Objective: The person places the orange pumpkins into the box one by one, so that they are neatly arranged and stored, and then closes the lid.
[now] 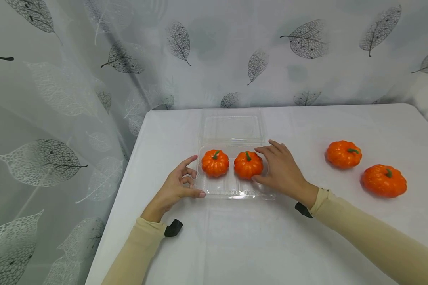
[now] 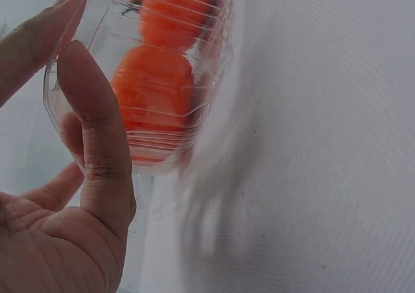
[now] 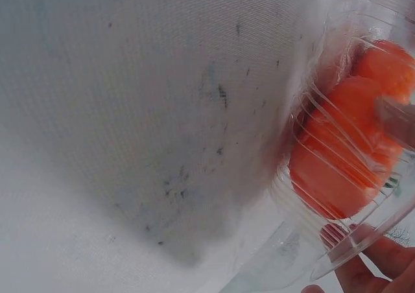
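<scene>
Head: white table (image 1: 235, 245), leaf-print curtain (image 1: 210, 43) beyond fingers. Left hand (image 1: 176, 188) holds clear container (image 1: 221, 187) by its left edge; right hand (image 1: 282, 171) curls fingers round right pumpkin (image 1: 247, 165) inside. Left pumpkin (image 1: 215, 163) between both hands' fingers. Open lid (image 1: 232, 126) beyond; two loose pumpkins (image 1: 343, 154) right of right fingers. Left wrist: thumb (image 2: 97, 128) blocks part of clear container. Right wrist: ribbed wall (image 3: 343, 129) fronts pumpkins.

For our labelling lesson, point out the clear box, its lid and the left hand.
Clear box (image 1: 229, 186): head view, bare floor.
Lid (image 1: 232, 126): head view, middle panel.
Left hand (image 1: 172, 189): head view, middle of the hand.
</scene>
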Tool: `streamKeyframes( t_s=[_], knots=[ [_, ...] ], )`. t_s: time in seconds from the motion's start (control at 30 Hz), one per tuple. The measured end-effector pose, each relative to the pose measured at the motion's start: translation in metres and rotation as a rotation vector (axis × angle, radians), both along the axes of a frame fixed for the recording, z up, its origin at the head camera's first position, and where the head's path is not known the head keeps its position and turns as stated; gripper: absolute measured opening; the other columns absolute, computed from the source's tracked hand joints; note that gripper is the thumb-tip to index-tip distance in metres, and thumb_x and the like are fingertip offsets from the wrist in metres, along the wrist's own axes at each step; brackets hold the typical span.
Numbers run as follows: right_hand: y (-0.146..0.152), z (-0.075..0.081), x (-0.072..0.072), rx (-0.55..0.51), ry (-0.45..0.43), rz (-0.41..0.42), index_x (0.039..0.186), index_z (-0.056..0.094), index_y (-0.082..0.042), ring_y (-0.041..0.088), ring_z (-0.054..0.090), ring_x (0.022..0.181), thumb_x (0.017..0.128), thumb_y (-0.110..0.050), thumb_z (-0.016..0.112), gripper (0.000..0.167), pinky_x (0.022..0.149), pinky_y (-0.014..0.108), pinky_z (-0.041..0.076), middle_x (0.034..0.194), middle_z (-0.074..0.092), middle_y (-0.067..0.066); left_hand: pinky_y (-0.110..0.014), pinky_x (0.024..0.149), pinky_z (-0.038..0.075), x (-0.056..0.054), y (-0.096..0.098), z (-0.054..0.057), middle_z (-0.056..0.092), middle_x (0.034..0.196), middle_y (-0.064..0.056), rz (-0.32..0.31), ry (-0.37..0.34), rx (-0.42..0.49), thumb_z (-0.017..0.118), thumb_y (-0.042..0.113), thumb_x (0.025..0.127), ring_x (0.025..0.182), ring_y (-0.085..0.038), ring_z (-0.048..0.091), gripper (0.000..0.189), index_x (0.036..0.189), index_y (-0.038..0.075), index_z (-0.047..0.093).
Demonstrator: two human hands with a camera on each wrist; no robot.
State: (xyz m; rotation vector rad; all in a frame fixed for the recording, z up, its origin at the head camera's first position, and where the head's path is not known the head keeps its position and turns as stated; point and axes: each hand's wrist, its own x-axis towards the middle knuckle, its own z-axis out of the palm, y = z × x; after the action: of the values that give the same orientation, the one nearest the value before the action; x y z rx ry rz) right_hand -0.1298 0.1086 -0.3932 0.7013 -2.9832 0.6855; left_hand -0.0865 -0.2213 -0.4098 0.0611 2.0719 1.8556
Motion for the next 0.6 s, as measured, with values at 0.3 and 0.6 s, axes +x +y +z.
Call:
streamKeyframes(
  t_s=[0.3,0.6],
  knots=[
    [-0.0015,-0.0009,-0.0014,-0.027,0.013,-0.017,0.133,0.058,0.0,0.043,0.032,0.142,0.074,-0.03,0.088,0.073,0.117,0.062,0.017,0.13,0.06,0.019,-0.025,0.061,0.053,0.001,0.0001,0.0012,0.047,0.108,-0.015,0.013,-0.011,0.004,0.091,-0.009,0.064,0.069,-0.015,0.047,0.114,0.158,0.021,0.034],
    [0.0003,0.0031,0.0017,-0.049,-0.004,-0.016,0.134,0.058,0.0,0.042,0.03,0.143,0.076,-0.037,0.088,0.074,0.119,0.057,0.016,0.132,0.059,0.018,-0.026,0.06,0.053,0.0014,-0.0003,0.0014,0.047,0.108,-0.014,0.009,-0.011,-0.002,0.091,-0.009,0.065,0.069,-0.015,0.047,0.113,0.158,0.021,0.034]
  ],
)
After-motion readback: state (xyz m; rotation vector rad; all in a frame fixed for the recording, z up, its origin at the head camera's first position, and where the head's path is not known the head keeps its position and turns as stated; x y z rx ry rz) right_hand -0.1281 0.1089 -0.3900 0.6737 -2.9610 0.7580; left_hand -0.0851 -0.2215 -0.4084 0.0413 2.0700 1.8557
